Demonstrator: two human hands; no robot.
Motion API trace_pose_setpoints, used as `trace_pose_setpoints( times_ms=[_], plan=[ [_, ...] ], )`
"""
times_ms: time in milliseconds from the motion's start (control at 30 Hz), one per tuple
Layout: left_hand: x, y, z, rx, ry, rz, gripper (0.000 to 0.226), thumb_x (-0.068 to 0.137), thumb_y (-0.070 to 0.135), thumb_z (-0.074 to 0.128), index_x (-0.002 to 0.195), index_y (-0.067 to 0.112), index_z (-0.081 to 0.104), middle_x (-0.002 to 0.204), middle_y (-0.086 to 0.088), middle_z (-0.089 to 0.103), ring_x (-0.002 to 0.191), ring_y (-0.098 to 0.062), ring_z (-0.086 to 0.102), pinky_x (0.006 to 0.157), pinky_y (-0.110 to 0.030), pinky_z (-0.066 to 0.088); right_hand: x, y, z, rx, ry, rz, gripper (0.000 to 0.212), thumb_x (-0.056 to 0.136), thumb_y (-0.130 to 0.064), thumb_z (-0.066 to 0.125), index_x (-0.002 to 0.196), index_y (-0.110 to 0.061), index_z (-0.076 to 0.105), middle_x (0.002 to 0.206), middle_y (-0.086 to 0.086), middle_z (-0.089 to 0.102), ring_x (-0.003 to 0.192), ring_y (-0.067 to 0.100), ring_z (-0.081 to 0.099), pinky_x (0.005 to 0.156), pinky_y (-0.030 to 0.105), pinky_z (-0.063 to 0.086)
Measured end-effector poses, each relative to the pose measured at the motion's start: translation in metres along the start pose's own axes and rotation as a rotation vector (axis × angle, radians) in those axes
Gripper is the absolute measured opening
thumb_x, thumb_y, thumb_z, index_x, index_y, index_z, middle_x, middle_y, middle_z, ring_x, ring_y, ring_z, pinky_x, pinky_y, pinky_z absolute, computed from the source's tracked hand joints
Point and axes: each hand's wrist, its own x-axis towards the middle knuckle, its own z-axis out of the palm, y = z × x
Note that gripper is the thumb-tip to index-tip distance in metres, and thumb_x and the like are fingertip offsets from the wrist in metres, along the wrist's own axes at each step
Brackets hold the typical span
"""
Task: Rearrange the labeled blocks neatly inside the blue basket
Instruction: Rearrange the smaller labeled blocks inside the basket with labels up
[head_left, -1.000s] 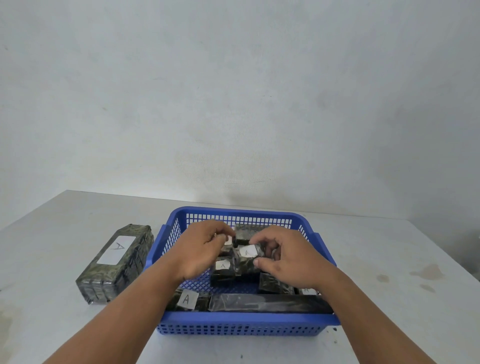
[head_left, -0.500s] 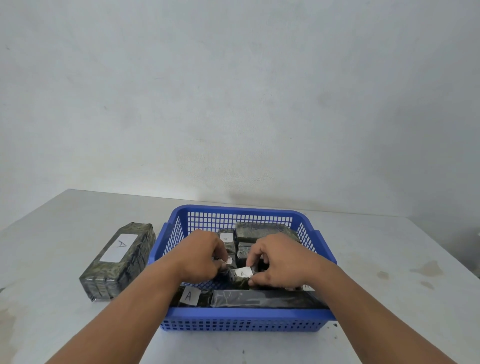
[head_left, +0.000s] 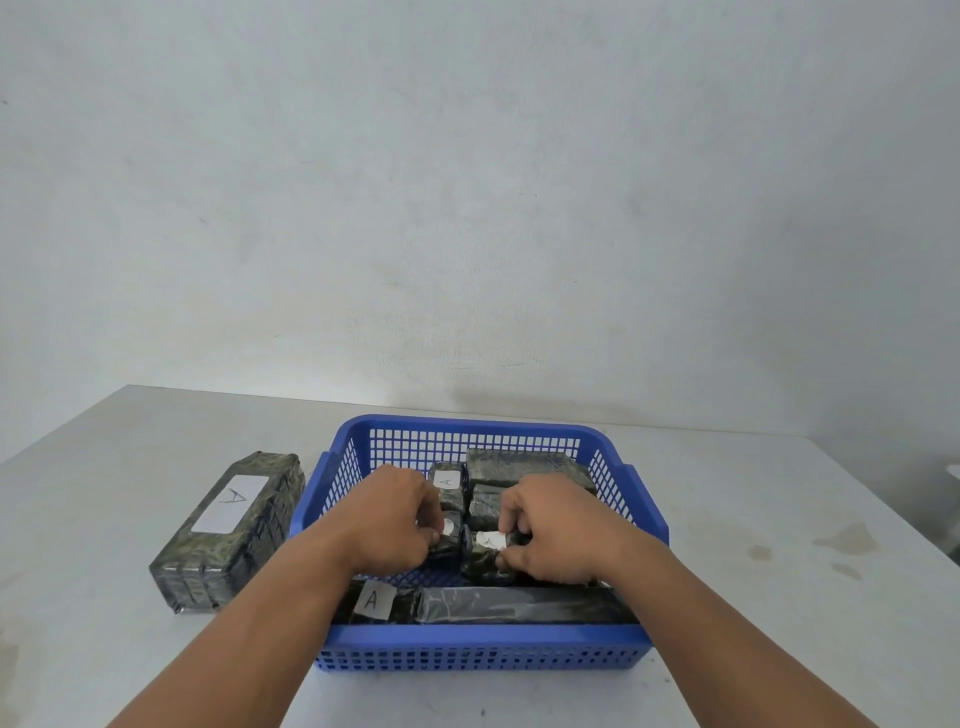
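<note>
Blue basket (head_left: 483, 636) sits lower centre of frame on grey table (head_left: 779, 519). Left hand (head_left: 387, 519) pinches small labeled block (head_left: 451, 535) mid-basket; right hand (head_left: 558, 530) pinches neighbouring block (head_left: 485, 553). More wrapped blocks lie along near and far walls. Large "A" block (head_left: 231, 527) lies outside, left of basket.

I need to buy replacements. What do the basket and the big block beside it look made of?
Blue basket: looks like moulded rigid plastic, lattice walls, slight sheen. Big block: core hidden; wrapped in glossy dark-green patterned film with a white paper label marked "A".
</note>
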Motion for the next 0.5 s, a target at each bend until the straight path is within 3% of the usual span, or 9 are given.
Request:
trace_pose_setpoints(
  times_ms=[67,233,333,400,500],
  plan=[
    [0.000,0.000,0.000,-0.009,0.000,0.003,0.012,0.084,0.019,0.070,0.095,0.022,0.076,0.099,0.008,0.072,0.094,-0.007,0.063,0.082,-0.021,0.052,0.001,-0.002,0.001,-0.021,0.010,0.018,0.024,0.082,-0.036,0.077,0.099,-0.022,0.068,0.075,-0.013,0.054,0.067,0.003,0.050,0.053,0.019,0.033],
    [0.001,0.000,0.003,0.005,-0.007,0.023,0.010,0.083,0.023,0.071,0.093,0.022,0.075,0.094,0.008,0.072,0.088,-0.007,0.065,0.075,-0.015,0.051,0.004,-0.010,0.007,-0.165,0.025,0.070,0.028,0.077,-0.036,0.076,0.096,-0.016,0.070,0.088,0.001,0.069,0.079,0.021,0.064,0.070,0.038,0.057],
    [0.001,0.002,0.003,0.014,0.009,0.019,0.013,0.081,0.035,0.074,0.088,0.024,0.074,0.091,0.010,0.071,0.085,-0.007,0.065,0.074,-0.019,0.053,0.008,-0.009,0.008,-0.178,-0.038,0.072,0.037,0.077,-0.034,0.076,0.100,-0.004,0.073,0.097,0.014,0.074,0.085,0.030,0.069,0.075,0.045,0.060],
    [0.000,0.003,0.002,0.039,0.026,0.021,0.018,0.079,0.041,0.074,0.088,0.025,0.073,0.091,0.011,0.070,0.085,-0.006,0.063,0.074,-0.020,0.053,0.007,-0.006,0.004,-0.140,-0.073,0.044,0.044,0.078,-0.037,0.079,0.103,-0.003,0.072,0.093,0.013,0.075,0.083,0.028,0.069,0.075,0.041,0.059],
    [-0.001,0.003,0.003,0.038,0.046,0.036,0.018,0.080,0.043,0.070,0.086,0.027,0.073,0.088,0.014,0.068,0.083,-0.003,0.061,0.070,-0.018,0.047,-0.002,0.001,-0.011,0.082,-0.088,0.030,0.046,0.078,-0.042,0.080,0.113,-0.016,0.069,0.082,-0.006,0.073,0.074,0.009,0.067,0.070,0.025,0.051]
  ],
)
